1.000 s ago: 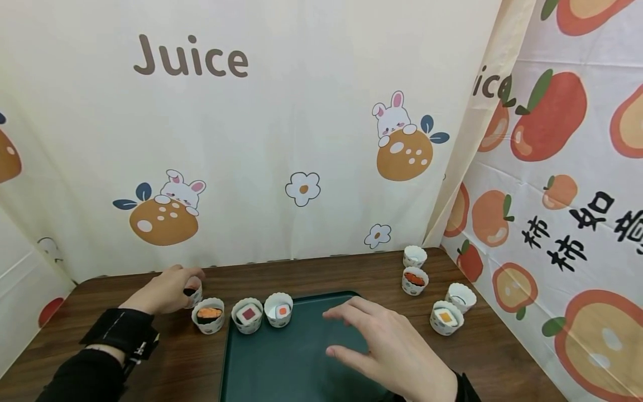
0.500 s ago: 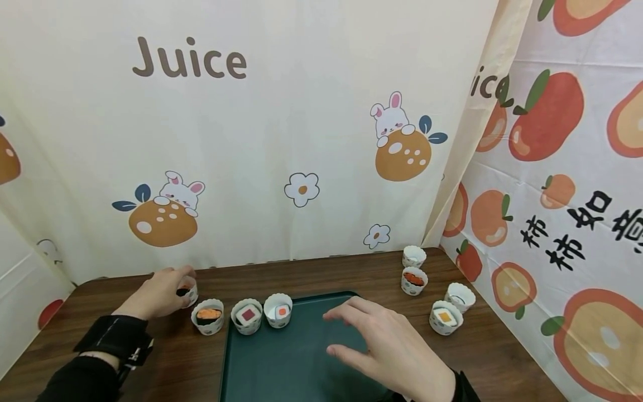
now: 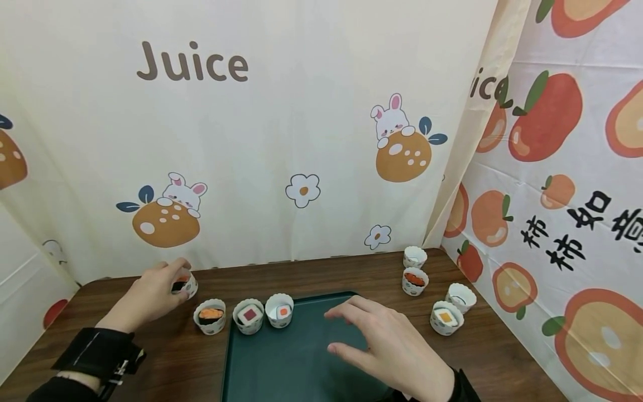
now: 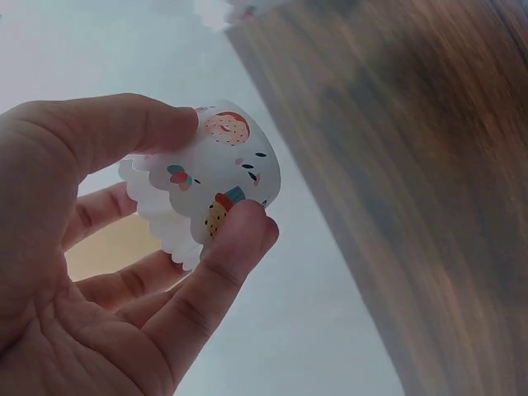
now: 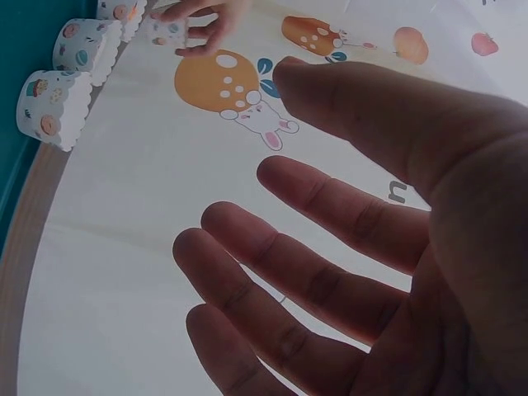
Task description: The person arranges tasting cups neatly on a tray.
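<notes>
At the back left in the head view, my left hand [image 3: 153, 293] grips a white paper baking cup [image 4: 239, 157] with a scalloped rim and cake prints. Thumb and fingers pinch its wall in the left wrist view. Something orange and black shows inside this cup in the head view, partly hidden by the fingers. My right hand [image 3: 392, 343] hovers over the dark green tray [image 3: 301, 368], its fingers spread and holding nothing. Nearest to the left hand stands another cup [image 3: 210, 324] with an orange-topped toy sushi piece.
Two cups, one with a dark red-centred piece [image 3: 249, 315] and one with an orange-centred piece [image 3: 283, 312], stand by the tray's far left corner. Several more cups [image 3: 446, 324] stand at the right. A printed curtain [image 3: 241, 139] hangs behind the wooden table [image 3: 166, 357].
My left hand has moved a little left and toward the back with the baking cup in its grip. The right hand stays in place over the tray.
</notes>
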`<state>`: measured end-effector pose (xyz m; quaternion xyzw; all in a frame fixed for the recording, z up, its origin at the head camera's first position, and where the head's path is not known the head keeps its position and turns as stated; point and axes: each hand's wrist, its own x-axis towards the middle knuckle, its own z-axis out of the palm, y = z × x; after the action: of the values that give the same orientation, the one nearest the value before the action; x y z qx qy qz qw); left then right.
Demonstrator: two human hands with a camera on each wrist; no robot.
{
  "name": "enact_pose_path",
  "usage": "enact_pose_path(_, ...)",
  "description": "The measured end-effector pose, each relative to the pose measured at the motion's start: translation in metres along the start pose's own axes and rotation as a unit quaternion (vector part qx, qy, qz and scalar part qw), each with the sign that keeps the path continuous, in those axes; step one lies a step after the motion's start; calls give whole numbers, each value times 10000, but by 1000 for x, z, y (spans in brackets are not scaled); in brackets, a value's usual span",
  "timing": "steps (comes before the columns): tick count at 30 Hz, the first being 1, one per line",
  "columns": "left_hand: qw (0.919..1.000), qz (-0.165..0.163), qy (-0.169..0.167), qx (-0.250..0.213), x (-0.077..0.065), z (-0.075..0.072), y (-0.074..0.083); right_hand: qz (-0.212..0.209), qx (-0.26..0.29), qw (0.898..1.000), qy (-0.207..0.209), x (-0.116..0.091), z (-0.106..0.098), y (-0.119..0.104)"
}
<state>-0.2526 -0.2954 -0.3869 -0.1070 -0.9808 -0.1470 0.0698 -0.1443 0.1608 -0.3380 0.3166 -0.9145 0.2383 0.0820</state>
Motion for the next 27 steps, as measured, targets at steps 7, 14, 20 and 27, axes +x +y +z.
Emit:
enact_pose_path(7,9991,125,381,-120,-13,-5,16,77,23,9999,-88,0,0,1)
enact_pose_path(14,9967,380,702,-142,-25,-10,40,154,25,9998,-139,0,0,1)
enact_pose_path(20,9942,598,866,-221,-35,-9,61,151,86,9998,-139,0,0,2)
enact_pose_path(27,9905,831,1032,-372,-47,-5,84,33,382,9992,-151,1,2,3)
